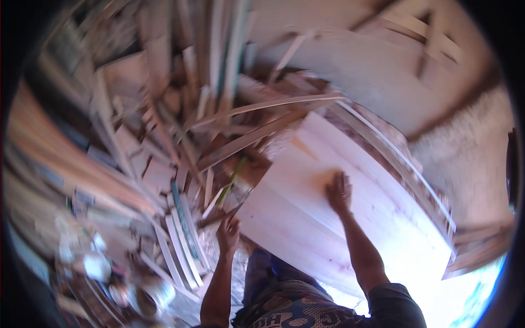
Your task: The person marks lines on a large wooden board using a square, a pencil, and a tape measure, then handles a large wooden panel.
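Observation:
A broad pale wooden panel [295,202] lies slanted in front of me, its grain and a few knots showing. My right hand [339,192] rests flat on its upper face, near the middle, with fingers stretched out. Beside the panel's left corner is my left hand [228,235], fingers curled together. Blur hides what is in those fingers, and I cannot tell whether they touch the panel's edge. What supports the panel underneath is hidden.
Scrap boards and offcuts [158,169] are heaped to the left and beyond the panel. A long curved wooden strip [268,104] crosses the pile. Long planks [71,147] lie at far left. A pale wall [350,60] stands behind; bright light falls at lower right.

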`<state>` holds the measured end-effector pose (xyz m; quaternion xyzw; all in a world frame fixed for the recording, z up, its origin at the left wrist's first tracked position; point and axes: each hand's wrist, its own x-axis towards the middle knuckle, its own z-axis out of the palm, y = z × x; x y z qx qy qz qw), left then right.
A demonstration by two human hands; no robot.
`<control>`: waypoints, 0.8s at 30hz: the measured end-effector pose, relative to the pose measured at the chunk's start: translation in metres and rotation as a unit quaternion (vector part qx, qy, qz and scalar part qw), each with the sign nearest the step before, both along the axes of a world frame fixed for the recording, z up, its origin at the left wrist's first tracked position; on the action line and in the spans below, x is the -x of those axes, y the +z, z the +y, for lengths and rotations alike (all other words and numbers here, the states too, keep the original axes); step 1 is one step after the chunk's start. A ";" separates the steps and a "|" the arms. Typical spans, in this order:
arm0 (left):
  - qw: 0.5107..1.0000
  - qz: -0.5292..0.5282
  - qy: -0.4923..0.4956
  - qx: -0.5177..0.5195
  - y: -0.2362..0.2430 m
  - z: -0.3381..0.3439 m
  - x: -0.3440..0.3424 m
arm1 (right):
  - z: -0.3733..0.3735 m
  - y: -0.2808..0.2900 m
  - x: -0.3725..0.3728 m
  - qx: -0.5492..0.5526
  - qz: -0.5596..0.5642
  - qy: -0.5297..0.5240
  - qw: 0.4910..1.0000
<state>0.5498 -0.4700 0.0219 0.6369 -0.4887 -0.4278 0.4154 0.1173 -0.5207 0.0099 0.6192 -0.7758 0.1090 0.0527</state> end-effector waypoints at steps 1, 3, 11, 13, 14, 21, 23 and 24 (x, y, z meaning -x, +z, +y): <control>0.993 -0.102 -0.049 0.016 0.005 -0.004 -0.012 | 0.018 0.012 -0.020 0.005 -0.034 0.017 0.999; 0.979 -0.154 -0.105 0.080 -0.020 -0.009 -0.016 | 0.065 0.021 -0.025 0.051 -0.081 0.024 0.995; 0.994 0.092 -0.050 -0.022 -0.080 -0.006 -0.041 | 0.300 0.046 -0.067 -0.036 -0.161 -0.195 0.967; 0.984 -0.024 -0.163 0.075 -0.039 0.003 0.014 | 0.357 0.046 -0.074 -0.057 -0.169 -0.255 0.950; 0.966 -0.065 -0.220 0.116 -0.023 0.008 0.041 | 0.381 0.046 -0.073 -0.046 -0.171 -0.348 0.921; 0.792 -0.187 -0.523 0.254 0.041 0.074 0.185 | 0.508 -0.024 0.041 0.240 -0.196 -0.720 0.621; 0.744 -0.205 -0.574 0.274 0.054 0.106 0.220 | 0.526 -0.032 0.092 0.424 -0.216 -0.733 0.487; 0.718 -0.218 -0.595 0.287 0.059 0.122 0.236 | 0.537 -0.028 0.111 0.446 -0.259 -0.726 0.455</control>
